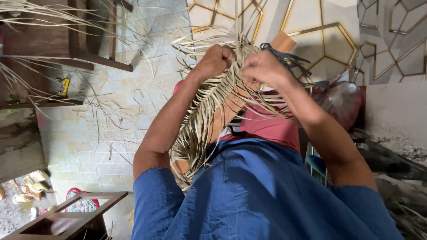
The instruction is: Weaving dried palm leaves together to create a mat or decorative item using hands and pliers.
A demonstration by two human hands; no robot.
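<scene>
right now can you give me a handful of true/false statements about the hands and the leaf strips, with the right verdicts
1. Both hands grip the plaited band of pale dried leaf strips. True: the left hand and the right hand close on its upper end.
2. The band lies flat on the tiled floor. False: it runs along a wooden post over the lap.
3. The sleeves are blue. True.
4. The floor carries only whole green leaves. False: thin dry strands lie scattered on it.
5. Wooden furniture stands at upper left. True.
</scene>
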